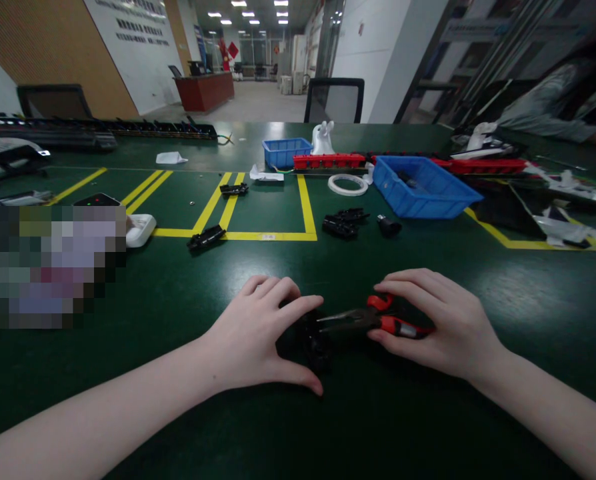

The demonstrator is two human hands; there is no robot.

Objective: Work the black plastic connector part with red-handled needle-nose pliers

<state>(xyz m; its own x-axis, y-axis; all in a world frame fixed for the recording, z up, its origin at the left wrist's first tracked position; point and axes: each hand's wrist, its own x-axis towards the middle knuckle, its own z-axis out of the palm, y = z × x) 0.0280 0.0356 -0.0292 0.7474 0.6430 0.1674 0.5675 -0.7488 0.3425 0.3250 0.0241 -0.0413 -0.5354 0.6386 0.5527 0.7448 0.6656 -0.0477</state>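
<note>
My left hand (258, 333) lies at the centre of the green table (178, 413), thumb and fingers spread wide. Between them is a dark black part (318, 343), whose shape is hard to make out against the dark surface. To the right lie pliers (351, 321) with red and black handles, their metal jaws pointing left at the black part. My right hand (445, 320) curls around the pliers' handles, fingertips on the upper side and thumb at the lower one.
Small black parts (341, 225) lie beyond my hands, with a black piece (207, 238) farther left. A blue bin (423, 190), a smaller blue bin (285, 153) and a white tape ring (348, 185) stand behind. A white case (141, 230) sits left; a person's sleeve (543, 107) shows far right.
</note>
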